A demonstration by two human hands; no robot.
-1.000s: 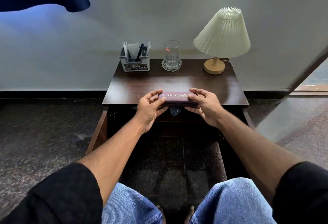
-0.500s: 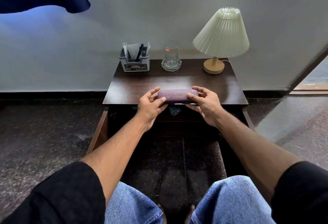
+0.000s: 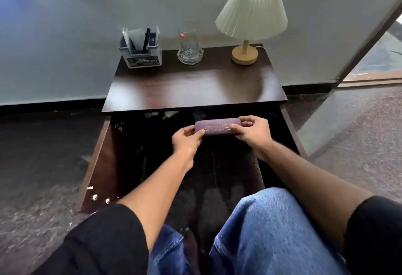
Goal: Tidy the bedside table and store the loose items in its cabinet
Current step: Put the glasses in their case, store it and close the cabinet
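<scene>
A purple glasses case [image 3: 217,126] with gold lettering is held level in front of the open cabinet, just below the front edge of the dark wooden bedside table [image 3: 195,92]. My left hand [image 3: 187,139] pinches its left end and my right hand [image 3: 253,130] grips its right end. The cabinet interior [image 3: 152,131] behind the case is dark; a few small items lie at its top edge, too dim to make out.
On the tabletop at the back stand a grey pen holder [image 3: 140,53] with a pen and papers, a glass on a glass coaster [image 3: 189,47], and a pleated lamp [image 3: 250,18]. The cabinet doors [image 3: 97,161] swing out on both sides. My knees in jeans are below.
Both hands have lowered the case from the tabletop's front edge to in front of the open cabinet. The camera has tilted down and come closer.
</scene>
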